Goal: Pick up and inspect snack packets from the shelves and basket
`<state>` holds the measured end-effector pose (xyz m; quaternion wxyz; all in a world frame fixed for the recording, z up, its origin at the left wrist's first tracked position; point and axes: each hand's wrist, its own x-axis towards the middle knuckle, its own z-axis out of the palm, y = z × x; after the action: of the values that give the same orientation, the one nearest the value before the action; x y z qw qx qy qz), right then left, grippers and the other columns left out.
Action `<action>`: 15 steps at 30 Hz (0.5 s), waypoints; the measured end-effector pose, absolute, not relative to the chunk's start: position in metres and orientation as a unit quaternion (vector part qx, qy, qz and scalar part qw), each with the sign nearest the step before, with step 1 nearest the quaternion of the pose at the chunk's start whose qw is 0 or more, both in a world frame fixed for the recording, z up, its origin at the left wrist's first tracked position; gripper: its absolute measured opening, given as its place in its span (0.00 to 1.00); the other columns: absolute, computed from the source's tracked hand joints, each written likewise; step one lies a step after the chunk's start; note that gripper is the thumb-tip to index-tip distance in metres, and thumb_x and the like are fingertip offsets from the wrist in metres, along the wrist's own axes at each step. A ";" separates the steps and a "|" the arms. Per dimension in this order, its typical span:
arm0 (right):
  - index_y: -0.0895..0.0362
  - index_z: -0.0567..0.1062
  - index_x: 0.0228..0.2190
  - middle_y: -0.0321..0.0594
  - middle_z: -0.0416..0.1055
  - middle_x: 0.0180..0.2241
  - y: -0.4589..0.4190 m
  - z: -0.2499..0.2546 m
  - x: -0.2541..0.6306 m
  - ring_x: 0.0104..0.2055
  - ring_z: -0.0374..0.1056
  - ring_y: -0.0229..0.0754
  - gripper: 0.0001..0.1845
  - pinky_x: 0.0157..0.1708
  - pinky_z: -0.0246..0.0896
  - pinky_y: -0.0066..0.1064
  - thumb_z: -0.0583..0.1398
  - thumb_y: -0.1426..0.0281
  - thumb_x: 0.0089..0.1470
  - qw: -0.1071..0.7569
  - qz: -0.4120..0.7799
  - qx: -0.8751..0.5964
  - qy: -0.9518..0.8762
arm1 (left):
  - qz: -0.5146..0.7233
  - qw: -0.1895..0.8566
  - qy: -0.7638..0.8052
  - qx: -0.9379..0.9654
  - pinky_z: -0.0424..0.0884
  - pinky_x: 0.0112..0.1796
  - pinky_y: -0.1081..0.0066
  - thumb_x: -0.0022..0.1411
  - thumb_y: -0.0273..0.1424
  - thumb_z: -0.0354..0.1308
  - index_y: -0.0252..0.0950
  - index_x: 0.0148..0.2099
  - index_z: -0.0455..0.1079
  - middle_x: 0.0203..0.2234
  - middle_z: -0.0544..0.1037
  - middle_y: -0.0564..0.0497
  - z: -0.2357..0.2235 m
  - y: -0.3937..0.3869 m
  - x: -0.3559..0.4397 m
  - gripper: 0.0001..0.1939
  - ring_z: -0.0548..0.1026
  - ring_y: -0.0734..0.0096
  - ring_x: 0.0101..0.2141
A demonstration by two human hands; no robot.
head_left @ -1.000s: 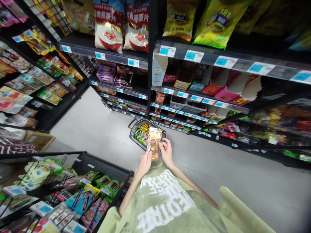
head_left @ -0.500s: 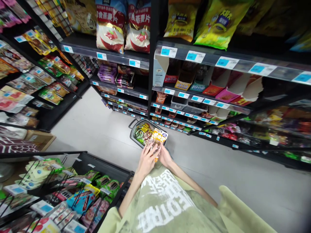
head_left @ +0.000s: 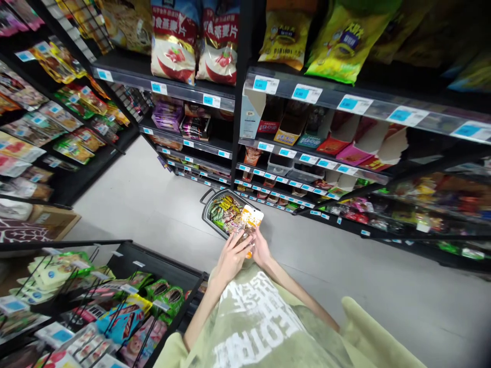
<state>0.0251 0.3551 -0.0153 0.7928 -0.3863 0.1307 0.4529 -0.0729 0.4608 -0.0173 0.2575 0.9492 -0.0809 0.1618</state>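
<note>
An orange and white snack packet [head_left: 251, 217] is held in front of my body, its printed top pointing away from me. My left hand [head_left: 232, 255] lies across the packet's front with the fingers bent over it. From the other side, my right hand [head_left: 261, 248] grips the packet's right edge; its fingertips are mostly hidden. Just beyond and below stands a dark shopping basket [head_left: 207, 208] on the floor. Several small colourful packets [head_left: 226, 210] fill it. The snack packet covers the basket's right part.
Black shelves [head_left: 215, 138] with price tags rise ahead, holding large oat bags [head_left: 175, 43] and yellow bags [head_left: 345, 38]. Open cardboard boxes [head_left: 287, 130] line a lower shelf. A rack of hanging snacks [head_left: 126, 312] stands close on my left. Grey floor [head_left: 153, 204] runs between them.
The view has shifted slightly. The snack packet now appears turned a little, showing less of its printed corner detail. Both hands keep nearly the same grip on it.
</note>
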 end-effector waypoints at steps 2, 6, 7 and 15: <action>0.53 0.78 0.42 0.41 0.79 0.42 0.355 -0.016 0.025 0.46 0.74 0.45 0.23 0.40 0.73 0.33 0.55 0.51 0.59 0.791 0.454 -0.387 0.135 | 0.164 0.254 -0.084 0.949 0.58 0.62 0.43 0.65 0.23 0.48 0.38 0.57 0.69 0.60 0.69 0.50 -0.018 0.461 -0.073 0.21 0.49 0.58 0.67; 0.53 0.78 0.43 0.42 0.78 0.44 0.354 -0.016 0.026 0.47 0.74 0.46 0.24 0.42 0.73 0.35 0.55 0.50 0.57 0.791 0.454 -0.392 0.123 | 0.150 0.255 -0.086 0.951 0.57 0.63 0.43 0.65 0.22 0.48 0.37 0.58 0.69 0.60 0.68 0.51 -0.014 0.461 -0.072 0.21 0.48 0.58 0.68; 0.53 0.78 0.43 0.43 0.78 0.44 0.353 -0.016 0.026 0.48 0.74 0.47 0.25 0.42 0.73 0.36 0.55 0.49 0.57 0.790 0.454 -0.395 0.117 | 0.143 0.254 -0.085 0.953 0.56 0.63 0.43 0.65 0.22 0.48 0.37 0.58 0.69 0.61 0.67 0.51 -0.013 0.461 -0.072 0.21 0.48 0.58 0.68; 0.54 0.77 0.44 0.44 0.78 0.45 0.352 -0.013 0.026 0.51 0.72 0.49 0.26 0.44 0.72 0.39 0.55 0.49 0.57 0.790 0.455 -0.395 0.114 | 0.119 0.262 -0.081 0.954 0.55 0.63 0.42 0.65 0.21 0.47 0.39 0.59 0.68 0.60 0.68 0.50 -0.004 0.461 -0.072 0.23 0.49 0.59 0.67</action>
<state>0.0257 0.3522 -0.0133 0.7897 -0.3950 0.1136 0.4554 -0.0717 0.4613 -0.0039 0.2620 0.9543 -0.0811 0.1190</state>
